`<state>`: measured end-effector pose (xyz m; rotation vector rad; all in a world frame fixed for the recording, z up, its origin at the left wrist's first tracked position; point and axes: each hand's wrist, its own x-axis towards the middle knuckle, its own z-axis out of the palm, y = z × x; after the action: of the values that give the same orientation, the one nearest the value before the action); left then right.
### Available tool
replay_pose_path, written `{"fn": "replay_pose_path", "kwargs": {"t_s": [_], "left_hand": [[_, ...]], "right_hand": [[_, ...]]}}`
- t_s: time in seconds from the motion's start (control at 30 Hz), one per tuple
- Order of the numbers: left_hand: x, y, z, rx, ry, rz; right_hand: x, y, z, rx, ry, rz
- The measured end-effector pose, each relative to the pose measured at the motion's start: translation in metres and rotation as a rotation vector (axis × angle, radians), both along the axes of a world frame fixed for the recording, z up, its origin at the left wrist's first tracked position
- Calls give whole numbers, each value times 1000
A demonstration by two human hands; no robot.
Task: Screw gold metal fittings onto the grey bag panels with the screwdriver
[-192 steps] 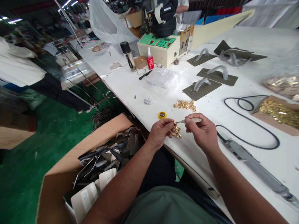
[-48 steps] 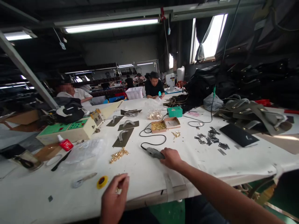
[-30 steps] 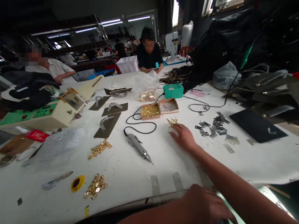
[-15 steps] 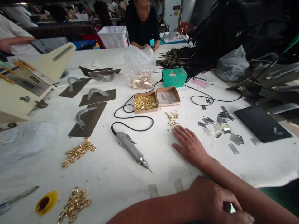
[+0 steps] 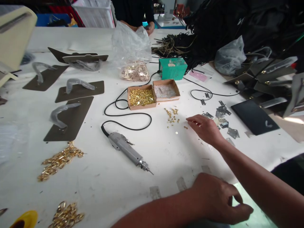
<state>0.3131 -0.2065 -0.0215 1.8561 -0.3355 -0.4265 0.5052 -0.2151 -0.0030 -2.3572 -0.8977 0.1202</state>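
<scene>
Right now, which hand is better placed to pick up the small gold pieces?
Probably the right hand: its fingers are just beside the small gold pieces, while the left hand is clearly farther from them.

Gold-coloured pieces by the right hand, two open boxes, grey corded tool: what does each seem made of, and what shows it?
Gold-coloured pieces: probably metal, shiny; they glint. Open boxes: apparently cardboard, matt brown, with thin walls. Grey corded tool: dull, slotted body, perhaps plastic; its silvery nose gleams like bare metal.
</scene>
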Motion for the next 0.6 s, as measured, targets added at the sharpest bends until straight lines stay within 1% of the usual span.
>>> {"fn": "replay_pose_path", "kwargs": {"t_s": [0.13, 0.3, 0.37, 0.5, 0.53, 0.6], "left_hand": [[-2, -1, 3, 43, -20, 52], [0, 3, 9, 66, 8, 25], [2, 4, 9, 66, 23, 10], [4, 5, 8, 43, 55, -11], [5, 5, 8, 39, 63, -17], [5, 5, 8, 32, 68, -22]], "right_hand": [[11, 11, 4, -67, 116, -47], [17, 19, 2, -94, 183, -50], [18, 23, -1, -88, 154, -20], [20, 29, -7, -95, 51, 127], [20, 30, -8, -105, 32, 149], [20, 30, -8, -127, 6, 151]]}}
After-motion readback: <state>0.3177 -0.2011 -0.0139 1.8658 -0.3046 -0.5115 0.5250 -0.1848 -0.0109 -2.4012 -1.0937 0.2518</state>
